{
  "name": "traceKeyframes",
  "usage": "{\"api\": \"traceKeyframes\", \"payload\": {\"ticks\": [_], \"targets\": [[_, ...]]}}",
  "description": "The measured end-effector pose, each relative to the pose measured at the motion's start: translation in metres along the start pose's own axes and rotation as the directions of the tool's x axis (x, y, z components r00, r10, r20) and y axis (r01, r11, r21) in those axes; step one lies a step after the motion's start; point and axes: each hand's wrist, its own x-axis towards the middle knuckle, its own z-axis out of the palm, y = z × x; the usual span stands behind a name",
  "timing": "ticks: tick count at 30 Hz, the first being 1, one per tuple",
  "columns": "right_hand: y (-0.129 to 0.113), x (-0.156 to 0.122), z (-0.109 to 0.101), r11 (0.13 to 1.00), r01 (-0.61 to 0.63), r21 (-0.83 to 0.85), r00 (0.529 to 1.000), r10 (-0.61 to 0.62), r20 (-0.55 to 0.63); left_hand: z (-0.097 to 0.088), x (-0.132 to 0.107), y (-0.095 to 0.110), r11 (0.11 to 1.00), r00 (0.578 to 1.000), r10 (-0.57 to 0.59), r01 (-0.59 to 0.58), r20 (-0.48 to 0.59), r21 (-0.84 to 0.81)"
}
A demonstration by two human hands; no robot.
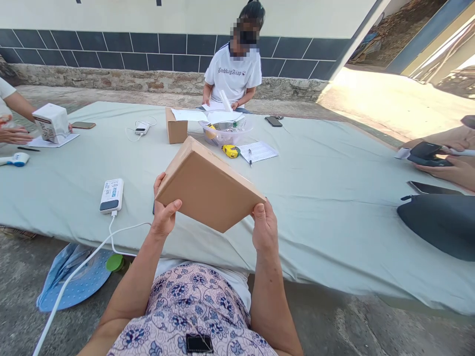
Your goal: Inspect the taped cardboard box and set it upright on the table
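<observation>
A plain brown cardboard box (210,190) is held up in front of me, tilted, above the near edge of the table. My left hand (164,210) grips its left corner, thumb on the near face and fingers behind. At the lower right corner, my right hand (264,222) grips it the same way, with its thumb on the edge. The box's far sides are hidden from me. Left of my left hand lies a white power bank (112,196) with a white cable plugged into it. Something dark shows partly behind my left wrist.
Beyond the box stand a small carton (176,129), a clear plastic basin (245,132) under papers, a yellow tape measure (230,151) and a pen (250,157) on a sheet. A person (233,74) sits opposite; others' hands show at both sides. A dark bag (441,222) lies right.
</observation>
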Motion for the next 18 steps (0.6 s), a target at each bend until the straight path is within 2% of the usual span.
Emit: {"api": "traceKeyframes", "payload": {"ticks": [6, 12, 18], "targets": [[-0.005, -0.002, 0.007, 0.999, 0.041, 0.018, 0.997, -0.042, 0.060, 0.006, -0.002, -0.002, 0.986, 0.985, -0.145, 0.135, -0.091, -0.102], [0.000, -0.005, 0.014, 0.997, -0.017, 0.071, 0.977, 0.002, 0.214, 0.015, -0.001, -0.001, 0.929, 0.926, -0.331, 0.287, -0.181, -0.233], [0.000, -0.009, 0.014, 0.997, -0.080, 0.023, 0.930, 0.066, 0.361, 0.010, 0.002, -0.008, 0.912, 0.893, -0.381, 0.321, -0.237, -0.256]]}}
